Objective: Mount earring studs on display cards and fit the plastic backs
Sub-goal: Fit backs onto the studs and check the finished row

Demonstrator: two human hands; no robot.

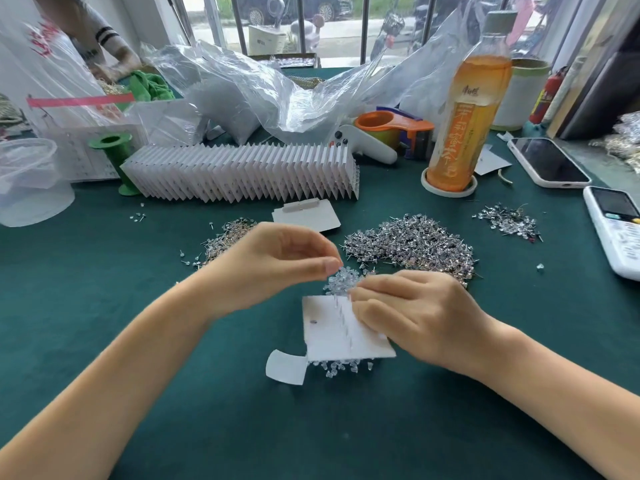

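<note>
On the green tabletop (pixel 104 306), white display card (pixel 337 327) lying face down, near edge lifted, with a row of stud posts (pixel 343 317) standing up through it. Row running away from the body, about along the card's middle. Right hand (pixel 415 317) resting on the card's right half, fingers curled and pressing it down, fingertips just beside the posts. Left hand (pixel 277 261) raised above the far end of the row, thumb and forefinger narrow, pinching something tiny, probably 1 plastic back; too small to be sure. Small heap of clear plastic backs (pixel 343 282) touching the card's far edge, directly under the left fingertips. Loose studs (pixel 412 245) piled beyond. Likely next: lowering the left hand onto the farthest post, straight down along its axis.
</note>
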